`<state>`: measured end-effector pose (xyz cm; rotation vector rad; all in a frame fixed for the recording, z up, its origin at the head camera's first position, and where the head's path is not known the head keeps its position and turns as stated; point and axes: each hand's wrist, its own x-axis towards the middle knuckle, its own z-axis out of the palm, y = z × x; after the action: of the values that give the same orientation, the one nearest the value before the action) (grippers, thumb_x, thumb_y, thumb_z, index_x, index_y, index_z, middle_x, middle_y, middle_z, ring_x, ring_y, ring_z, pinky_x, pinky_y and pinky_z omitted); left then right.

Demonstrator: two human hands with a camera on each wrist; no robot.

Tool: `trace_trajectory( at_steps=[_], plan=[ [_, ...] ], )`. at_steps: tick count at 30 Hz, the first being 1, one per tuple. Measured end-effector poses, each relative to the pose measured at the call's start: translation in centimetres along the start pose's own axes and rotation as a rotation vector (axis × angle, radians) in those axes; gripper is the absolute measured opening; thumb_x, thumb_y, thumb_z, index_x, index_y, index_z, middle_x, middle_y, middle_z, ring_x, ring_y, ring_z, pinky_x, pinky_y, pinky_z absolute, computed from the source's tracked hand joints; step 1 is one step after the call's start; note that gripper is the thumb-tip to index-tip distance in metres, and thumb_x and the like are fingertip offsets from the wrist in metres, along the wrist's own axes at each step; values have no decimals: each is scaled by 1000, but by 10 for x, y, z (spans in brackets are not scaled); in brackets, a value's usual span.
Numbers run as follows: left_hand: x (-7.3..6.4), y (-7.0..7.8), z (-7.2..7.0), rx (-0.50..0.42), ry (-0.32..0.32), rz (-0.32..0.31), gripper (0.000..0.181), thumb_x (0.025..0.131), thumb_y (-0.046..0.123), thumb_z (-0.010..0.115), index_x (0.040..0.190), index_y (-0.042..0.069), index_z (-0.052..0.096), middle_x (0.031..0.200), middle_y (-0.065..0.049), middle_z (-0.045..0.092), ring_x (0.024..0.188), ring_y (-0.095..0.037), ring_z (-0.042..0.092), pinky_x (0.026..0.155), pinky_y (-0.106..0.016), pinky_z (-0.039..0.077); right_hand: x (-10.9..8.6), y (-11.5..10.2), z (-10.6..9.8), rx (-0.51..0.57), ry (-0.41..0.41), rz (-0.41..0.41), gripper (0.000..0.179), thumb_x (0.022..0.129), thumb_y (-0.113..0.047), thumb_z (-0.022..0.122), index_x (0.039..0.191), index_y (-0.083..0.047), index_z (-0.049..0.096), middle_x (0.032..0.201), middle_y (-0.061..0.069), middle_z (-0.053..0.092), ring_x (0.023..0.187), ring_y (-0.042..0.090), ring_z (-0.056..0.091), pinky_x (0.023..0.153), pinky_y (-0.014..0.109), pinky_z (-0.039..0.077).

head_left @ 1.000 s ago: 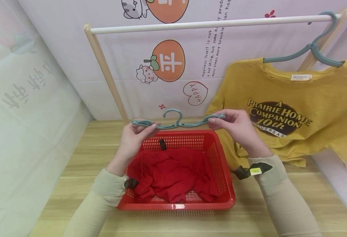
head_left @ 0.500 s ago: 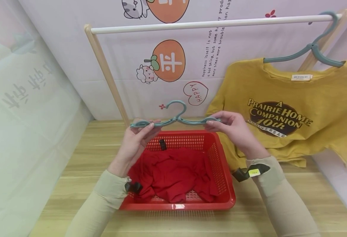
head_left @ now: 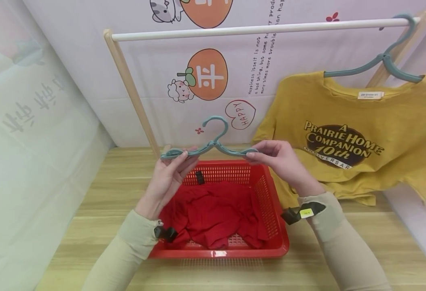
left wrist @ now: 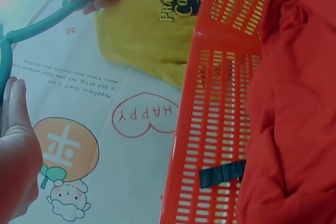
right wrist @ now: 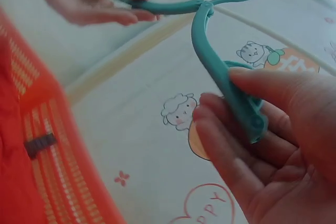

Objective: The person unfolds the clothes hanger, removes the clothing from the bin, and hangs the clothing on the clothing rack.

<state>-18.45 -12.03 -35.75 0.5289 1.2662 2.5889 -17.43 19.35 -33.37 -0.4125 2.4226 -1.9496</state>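
Note:
A teal folding hanger (head_left: 213, 146) is held level above the back rim of a red basket (head_left: 280, 242), its hook pointing up. My left hand (head_left: 169, 178) pinches the left arm's end between thumb and fingers. At the other end, my right hand (head_left: 282, 163) pinches the right arm; the right wrist view shows the thumb on top of the hanger arm (right wrist: 223, 72) and fingers beneath. Both arms slope down from the central joint. Inside the basket lies a crumpled red cloth garment (head_left: 216, 214).
A rack with a white rod (head_left: 213, 32) and wooden posts (head_left: 130, 89) stands behind. On its right end hangs a yellow T-shirt (head_left: 344, 105) on another teal hanger (head_left: 384, 56). A black tag (head_left: 200, 178) is on the basket's back wall. Everything stands over a wood-patterned surface (head_left: 100, 210).
The hanger's hook has tipped upright and risen. Its arms now slope down more from the joint, and my right hand has moved left, nearer my left hand.

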Motion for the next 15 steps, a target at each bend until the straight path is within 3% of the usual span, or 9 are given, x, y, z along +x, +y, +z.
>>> trace_trajectory(
  at_steps=[6,15],
  plan=[
    [-1,-3,-3,84,13,3,17,104,5,58,111,6,74,120,-15,71,113,-26,68,105,-47,45,2,-10,-2,-265,-17,-55,22,89,-23,82,105,-7,80,96,4,76,86,23,71,77,28,58],
    [-1,-8,-2,127,15,-1,19,104,5,58,116,4,73,121,-15,71,111,-25,69,105,-49,45,9,-20,-3,-494,-129,-202,12,88,-22,84,98,-16,83,90,-8,75,81,13,66,73,27,55]
  ],
)
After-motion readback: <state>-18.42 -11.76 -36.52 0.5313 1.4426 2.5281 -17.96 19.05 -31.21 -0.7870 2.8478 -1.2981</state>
